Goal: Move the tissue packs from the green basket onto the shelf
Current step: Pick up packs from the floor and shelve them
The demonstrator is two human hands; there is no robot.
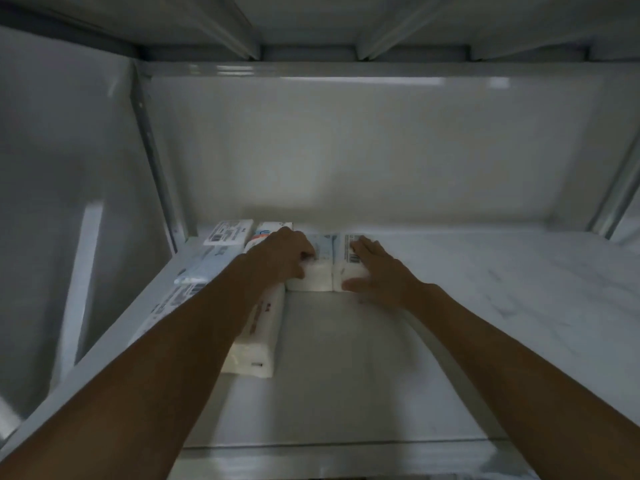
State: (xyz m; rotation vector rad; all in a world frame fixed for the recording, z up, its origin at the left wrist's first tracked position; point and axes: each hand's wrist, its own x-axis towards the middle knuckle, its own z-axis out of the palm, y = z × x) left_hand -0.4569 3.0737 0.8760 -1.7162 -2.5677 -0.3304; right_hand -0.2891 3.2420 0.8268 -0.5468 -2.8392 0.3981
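Two tissue packs sit side by side deep on the shelf (485, 289), edges touching, and both hands are on them. The left pack (317, 271) lies under the left hand (282, 254), fingers curled down over its top and left side in a loose grip. The right pack (348, 268) has the right hand (375, 268) laid flat on it, fingers spread wide and pointing toward the back wall (381, 150), thumb pressed against the near end. That palm is pressing, not closed round anything.

Further left, more packs are already down. A long pack (258, 337) lies just beside the left forearm, running front to back, its far end touching the left pack's corner. Behind the left hand there's another pack (268, 228) with a coloured print, and beside that a labelled pack (228, 232) in the back left corner. Along the left edge, a bluish pack (202, 266) and one more barcode pack (166, 306) lie in a row, blurred.

The shelf surface is pale with a marbled look, bare across the right half. The basket is out of view. Both forearms reach in from the bottom corners, under the shelf above (311, 22).
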